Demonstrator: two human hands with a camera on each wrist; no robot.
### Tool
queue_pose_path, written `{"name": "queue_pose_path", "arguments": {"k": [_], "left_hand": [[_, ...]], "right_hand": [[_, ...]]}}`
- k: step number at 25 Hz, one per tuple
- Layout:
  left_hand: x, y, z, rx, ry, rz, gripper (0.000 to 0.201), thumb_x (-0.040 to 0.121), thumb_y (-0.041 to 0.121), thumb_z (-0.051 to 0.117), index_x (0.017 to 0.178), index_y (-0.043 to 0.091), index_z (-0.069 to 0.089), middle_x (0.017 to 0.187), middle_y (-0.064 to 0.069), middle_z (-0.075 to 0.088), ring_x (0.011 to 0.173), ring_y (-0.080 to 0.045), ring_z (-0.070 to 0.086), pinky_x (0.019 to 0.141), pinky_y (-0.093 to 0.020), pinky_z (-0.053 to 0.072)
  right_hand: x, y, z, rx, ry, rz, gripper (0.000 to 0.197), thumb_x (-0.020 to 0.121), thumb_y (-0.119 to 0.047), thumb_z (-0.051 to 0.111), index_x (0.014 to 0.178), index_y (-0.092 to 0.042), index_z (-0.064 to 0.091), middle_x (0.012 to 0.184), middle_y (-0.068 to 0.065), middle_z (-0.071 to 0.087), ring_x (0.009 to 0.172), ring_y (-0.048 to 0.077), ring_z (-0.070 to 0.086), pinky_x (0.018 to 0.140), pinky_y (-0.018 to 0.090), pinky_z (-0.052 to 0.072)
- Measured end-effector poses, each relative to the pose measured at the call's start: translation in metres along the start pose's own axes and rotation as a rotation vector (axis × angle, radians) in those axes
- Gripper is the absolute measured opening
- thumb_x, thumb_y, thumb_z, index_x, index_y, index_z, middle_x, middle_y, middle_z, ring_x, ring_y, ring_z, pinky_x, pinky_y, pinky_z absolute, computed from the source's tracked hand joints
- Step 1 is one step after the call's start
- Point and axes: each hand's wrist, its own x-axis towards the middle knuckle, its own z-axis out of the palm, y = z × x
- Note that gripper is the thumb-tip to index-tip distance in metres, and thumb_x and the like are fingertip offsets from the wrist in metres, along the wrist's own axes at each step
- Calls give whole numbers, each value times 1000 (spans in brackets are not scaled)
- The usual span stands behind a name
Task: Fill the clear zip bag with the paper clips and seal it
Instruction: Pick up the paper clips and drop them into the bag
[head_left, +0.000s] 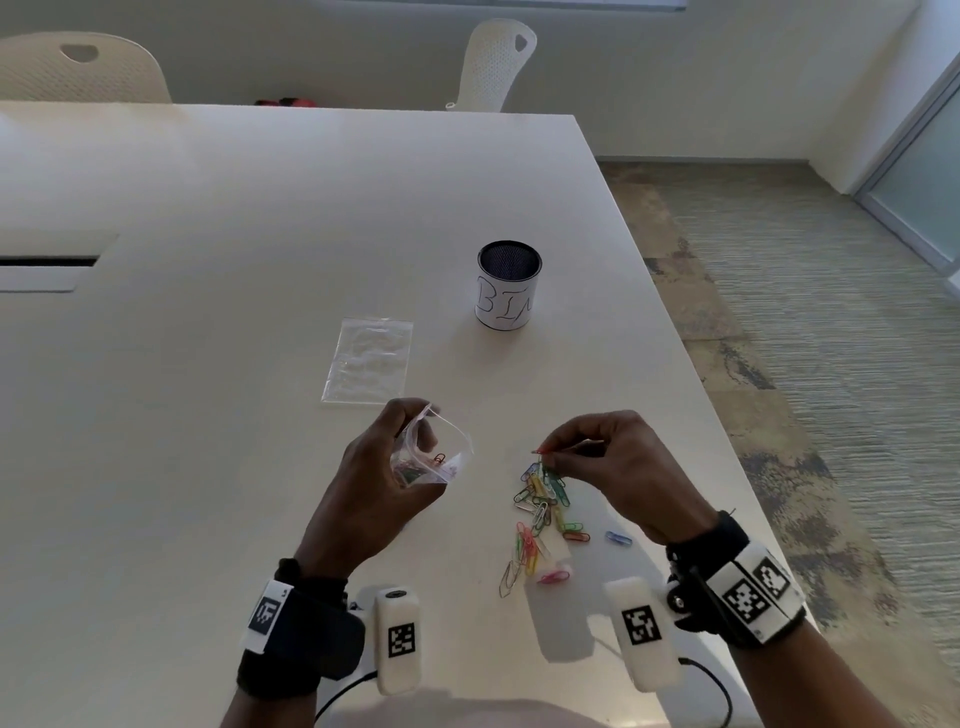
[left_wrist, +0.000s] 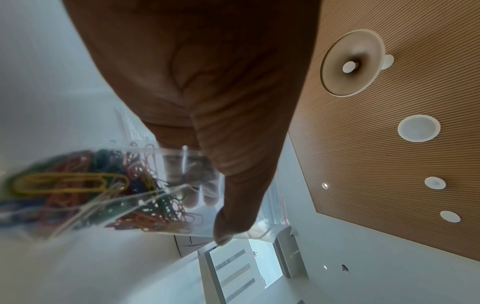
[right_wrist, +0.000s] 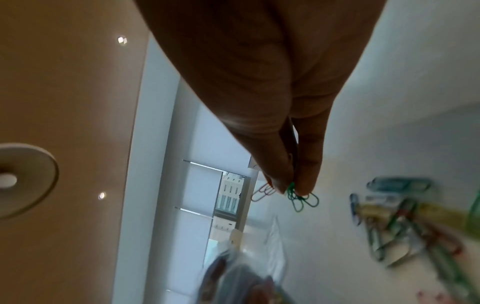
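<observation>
Now | left hand fingers grip open clear zip bag, part-filled | right hand fingers pinch paper clips

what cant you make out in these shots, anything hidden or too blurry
- Number of colourful paper clips in the clear zip bag: left wrist view, overlapping and blurred.
- How many clips the right hand pinches: right wrist view, its fingers cover them.
- Contents of the black mesh cup labelled BIN: head view, its rim hides the inside.
- Loose clip pile on the white table: right wrist view, motion blur.
</observation>
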Motion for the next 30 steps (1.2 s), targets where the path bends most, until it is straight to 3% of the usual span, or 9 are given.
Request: {"name": "queue_pose_path", "arguments": {"k": [3,7,10,15,19,23,27,30], "left_hand": [[1,-1,2,4,-3,3,57,86,13,89,129,32,57,103,5,65,83,-21,73,67,-27,61],[0,2,2,26,-1,16,58,84,11,89,127,33,57,105,5,67,84,-17,72,66,-21,59],[-1,4,0,33,12,13,61,83,9,88,124,39,55,107,7,71,88,-13,73,70,-18,59],[-2,3,0,7,19,0,58,84,9,87,127,34,58,108,8,75,93,-15,75,75,-28,62],[-3,2,-1,-16,25,-1,55,85,9,87,124,34,58,103,9,69,84,-17,75,67,-22,60],[-3,-1,0,-56,17,-4,56,87,8,87,127,35,58,102,10,64,82,-24,77,66,-27,61],[-2,-6,1,-62,4,-5,59,87,5,86,129,35,58,103,8,63,85,-30,77,67,-30,60],[0,-7,3,-42,-2,-12,59,88,5,86,130,35,57,103,10,63,83,-30,76,67,-34,62]], "right_hand": [[-2,-23,13,176,-20,-58,11,85,0,81,94,-5,81,85,13,81,84,24,79,82,25,62],[4,-47,43,215,-38,-212,11,84,0,82,93,-5,81,85,9,82,83,20,79,84,26,62],[10,-53,65,52,6,-362,11,83,0,83,92,-6,82,87,6,81,83,16,79,80,26,63],[11,-55,76,-218,-54,-495,17,88,-2,79,99,-15,84,97,-1,81,87,6,77,80,27,63],[10,-60,68,-273,-14,-544,12,90,-4,78,96,-12,84,94,-2,83,84,4,77,79,28,63],[9,-52,36,-314,63,-483,13,88,-5,81,95,-15,84,88,-7,81,79,0,76,79,18,62],[-6,-21,-15,-412,105,-277,17,85,-4,82,89,-20,83,72,-15,75,69,-5,71,70,6,53],[-27,7,-42,-547,85,-100,16,84,-8,83,83,-23,80,75,-14,75,72,-8,70,65,0,48]]}}
